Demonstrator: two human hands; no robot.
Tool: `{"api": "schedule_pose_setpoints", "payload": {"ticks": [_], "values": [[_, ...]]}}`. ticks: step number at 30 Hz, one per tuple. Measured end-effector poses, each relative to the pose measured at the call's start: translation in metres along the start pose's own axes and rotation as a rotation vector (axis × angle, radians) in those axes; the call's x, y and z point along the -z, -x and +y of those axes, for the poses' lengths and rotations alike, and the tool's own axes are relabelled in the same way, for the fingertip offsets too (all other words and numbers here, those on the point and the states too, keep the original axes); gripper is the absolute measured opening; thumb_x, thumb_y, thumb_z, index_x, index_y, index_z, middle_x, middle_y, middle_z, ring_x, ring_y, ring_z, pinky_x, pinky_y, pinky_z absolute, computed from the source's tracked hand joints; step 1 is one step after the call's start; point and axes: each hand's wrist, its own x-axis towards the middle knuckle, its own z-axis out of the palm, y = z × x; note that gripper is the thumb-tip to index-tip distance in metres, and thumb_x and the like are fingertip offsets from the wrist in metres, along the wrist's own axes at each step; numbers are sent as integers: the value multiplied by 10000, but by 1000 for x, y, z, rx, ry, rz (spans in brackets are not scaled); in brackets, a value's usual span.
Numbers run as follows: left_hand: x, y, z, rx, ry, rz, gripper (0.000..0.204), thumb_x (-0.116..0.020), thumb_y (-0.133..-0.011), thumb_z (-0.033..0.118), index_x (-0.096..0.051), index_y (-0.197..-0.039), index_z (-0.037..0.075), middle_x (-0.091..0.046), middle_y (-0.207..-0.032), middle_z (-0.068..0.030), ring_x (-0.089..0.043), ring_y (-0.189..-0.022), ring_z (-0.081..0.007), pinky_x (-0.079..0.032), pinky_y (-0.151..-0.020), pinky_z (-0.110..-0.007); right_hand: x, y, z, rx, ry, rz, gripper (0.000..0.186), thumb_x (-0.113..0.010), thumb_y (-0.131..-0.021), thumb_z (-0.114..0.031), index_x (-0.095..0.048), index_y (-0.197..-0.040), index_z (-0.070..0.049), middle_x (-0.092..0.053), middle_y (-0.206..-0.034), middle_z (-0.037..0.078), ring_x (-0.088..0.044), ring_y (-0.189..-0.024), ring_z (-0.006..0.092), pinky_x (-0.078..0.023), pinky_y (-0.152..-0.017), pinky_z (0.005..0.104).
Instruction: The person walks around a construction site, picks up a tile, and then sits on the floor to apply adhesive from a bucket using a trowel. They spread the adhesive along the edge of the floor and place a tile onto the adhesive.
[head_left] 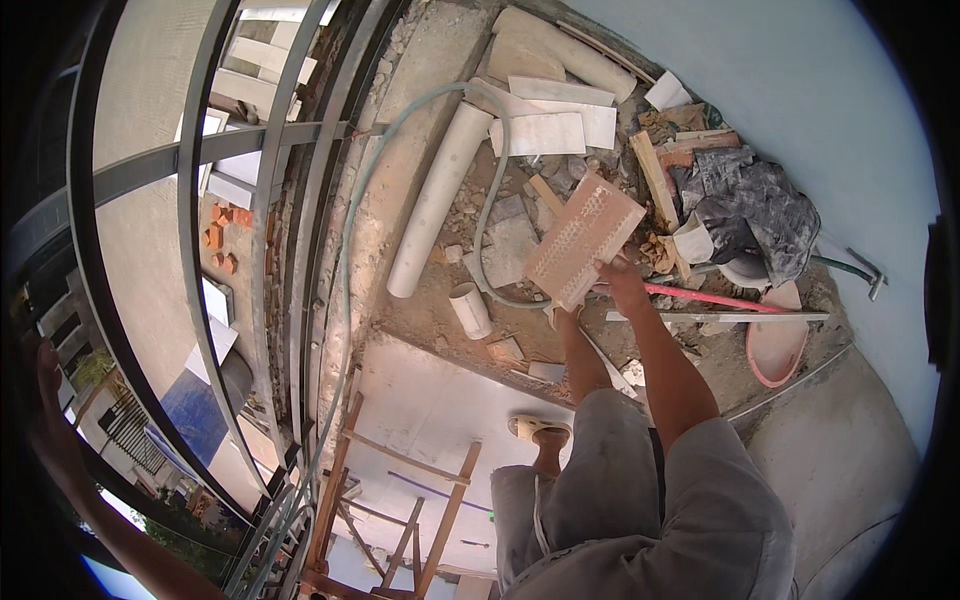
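My right hand (625,284) is closed on the lower right edge of a rectangular pinkish-brown tile (587,240). Rows of pale marks run along the tile's upturned face. It is tilted over the rubble, just beyond my forward foot, and hides part of that foot. Far to the left, my left hand (48,385) is raised beside the dark metal bars (82,210). Shadow at the picture's rim obscures its fingers, so I cannot make out whether it grips a bar. A red-pink handle (715,298) lies just right of the tile.
Broken white tiles (540,134), a long pale pipe (440,200), a short pipe piece (470,310) and a green hose (350,230) lie around the rubble. Dark cloth (750,205) and a pink basin-like piece (776,350) sit near the right wall. A wooden frame (450,520) stands below left.
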Motion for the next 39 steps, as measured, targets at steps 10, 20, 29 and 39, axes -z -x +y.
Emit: {"api": "schedule_pose_setpoints", "payload": {"ticks": [10, 20, 29, 39], "values": [[-56, 170, 202, 80, 624, 721, 344, -734, -832, 158, -624, -1120, 6, -598, -1214, -208, -587, -1120, -380, -464, -971, -419, -139, 230, -119, 987, 1163, -156, 207, -652, -881, -164, -651, -951, 30, -644, -936, 211, -632, -876, 391, -495, -767, 440], [-124, 683, 309, 953, 2063, 81, 744, -618, -972, 388, -291, -1476, -50, -383, -1488, -198, -535, -1252, -258, -496, -1013, -390, -266, 502, 76, 1651, 1324, -1173, 217, -684, -793, -60, -658, -1006, -24, -614, -902, 99, -599, -795, 321, -515, -733, 429], [-88, 919, 347, 1643, 2438, 959, 451, -609, -964, 200, -470, -1325, -30, -583, -1251, -145, -625, -1088, -260, -533, -923, -402, -265, 655, 297, 1330, 1654, -2025, 286, -678, -811, -113, -662, -1084, -29, -643, -1040, 101, -580, -912, 297, -480, -812, 429], [-72, 1033, 390, 2115, 1879, 1555, 584, -659, -907, 139, -412, -1414, -11, -544, -1339, -149, -558, -1217, -280, -470, -1024, -419, -359, 682, 405, 760, 1806, -2242, 294, -673, -879, -171, -658, -1106, 15, -647, -1087, 206, -600, -1051, 371, -479, -924, 418]]}}
